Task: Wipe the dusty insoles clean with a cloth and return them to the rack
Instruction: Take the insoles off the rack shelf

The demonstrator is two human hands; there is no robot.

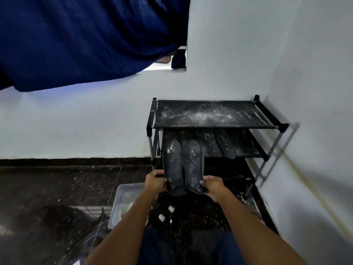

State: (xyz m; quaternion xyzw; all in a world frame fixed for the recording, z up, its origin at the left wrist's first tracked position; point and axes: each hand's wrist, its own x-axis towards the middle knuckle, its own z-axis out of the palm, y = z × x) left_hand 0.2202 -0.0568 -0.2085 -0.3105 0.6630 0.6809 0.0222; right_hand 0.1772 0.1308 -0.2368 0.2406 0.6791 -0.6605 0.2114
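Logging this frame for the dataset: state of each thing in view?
Left hand: grips the left insole's heel.
Right hand: grips the right insole's heel.
Held insoles: dusty, side by side.
Rack: top shelf dusty, more insoles on the middle shelf.
Plastic tub: open, on the floor.

Dim room, daylight perhaps from the window point(164, 68), fisheye-bent edges, soft blur
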